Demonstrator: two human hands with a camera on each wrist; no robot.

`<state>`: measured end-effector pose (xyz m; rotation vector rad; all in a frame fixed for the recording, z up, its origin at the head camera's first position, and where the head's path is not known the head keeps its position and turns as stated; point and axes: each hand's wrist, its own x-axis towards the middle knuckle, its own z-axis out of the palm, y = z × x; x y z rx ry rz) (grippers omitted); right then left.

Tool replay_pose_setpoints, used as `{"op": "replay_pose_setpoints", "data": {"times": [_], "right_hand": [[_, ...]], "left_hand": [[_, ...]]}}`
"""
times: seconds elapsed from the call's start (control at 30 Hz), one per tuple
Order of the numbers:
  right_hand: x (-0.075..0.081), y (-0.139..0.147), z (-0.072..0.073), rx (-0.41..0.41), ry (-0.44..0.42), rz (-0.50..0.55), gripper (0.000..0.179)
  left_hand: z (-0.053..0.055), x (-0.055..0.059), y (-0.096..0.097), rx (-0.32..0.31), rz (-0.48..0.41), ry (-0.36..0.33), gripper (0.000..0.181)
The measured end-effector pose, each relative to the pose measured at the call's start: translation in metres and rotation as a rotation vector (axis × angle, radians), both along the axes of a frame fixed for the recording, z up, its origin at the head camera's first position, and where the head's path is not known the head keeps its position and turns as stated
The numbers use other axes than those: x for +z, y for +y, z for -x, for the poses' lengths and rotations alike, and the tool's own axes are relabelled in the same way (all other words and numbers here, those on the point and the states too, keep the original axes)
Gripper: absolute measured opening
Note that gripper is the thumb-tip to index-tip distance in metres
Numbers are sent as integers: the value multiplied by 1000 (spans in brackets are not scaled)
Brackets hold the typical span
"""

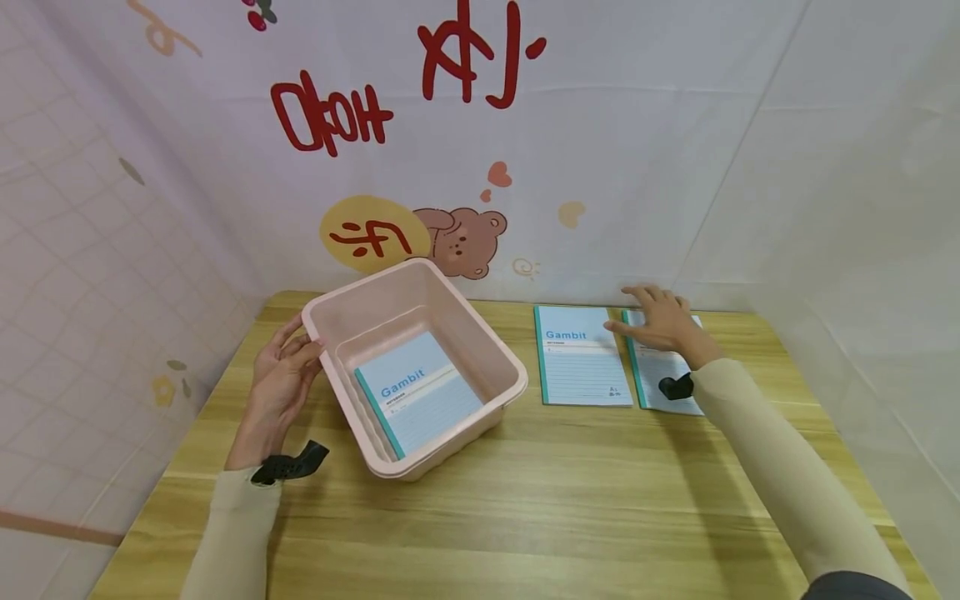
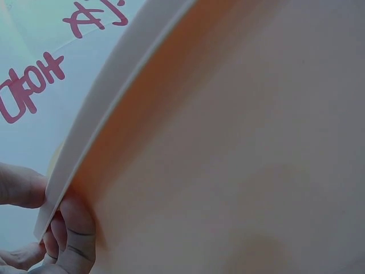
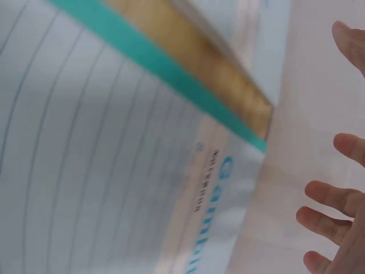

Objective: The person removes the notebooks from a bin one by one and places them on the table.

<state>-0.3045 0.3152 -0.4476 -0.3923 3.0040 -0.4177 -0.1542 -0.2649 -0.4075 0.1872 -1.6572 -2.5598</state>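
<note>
My left hand [image 1: 283, 372] pinches the left rim of a pink plastic basin [image 1: 480, 337], thumb on one side and fingers curled under, as the left wrist view shows. The basin sits at an angle on the table, with one blue-and-white notebook [image 1: 420, 392] lying inside on its bottom. Over the far right notebook [image 1: 663, 379], my right hand [image 1: 660, 321] hovers with fingers spread, hiding its upper part. Nothing is between those fingers [image 3: 328, 197] in the right wrist view. Just to the left, a matching notebook [image 1: 583, 358] lies flat, its teal spine at the left.
The wood-grain table [image 1: 540, 517] ends at the back against a white cloth wall [image 1: 637, 167] printed with red characters and a bear. More white cloth [image 1: 90, 292] stands along the left side. The basin's raised walls surround the notebook inside.
</note>
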Motion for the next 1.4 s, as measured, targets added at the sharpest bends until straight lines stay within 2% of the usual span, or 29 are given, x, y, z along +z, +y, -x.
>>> {"op": "replay_pose_setpoints", "data": {"times": [0.3, 0.63, 1.07, 1.4], "right_hand": [[17, -22, -2, 40, 42, -3, 93], [40, -56, -5, 93, 61, -8, 96], [71, -106, -10, 157, 123, -14, 97], [96, -150, -8, 234, 162, 14, 94]], "left_hand": [[0, -1, -1, 8, -4, 4, 65], [-1, 1, -2, -11, 18, 7, 66], [0, -1, -1, -17, 9, 8, 66], [0, -1, 0, 0, 3, 10, 67]]}}
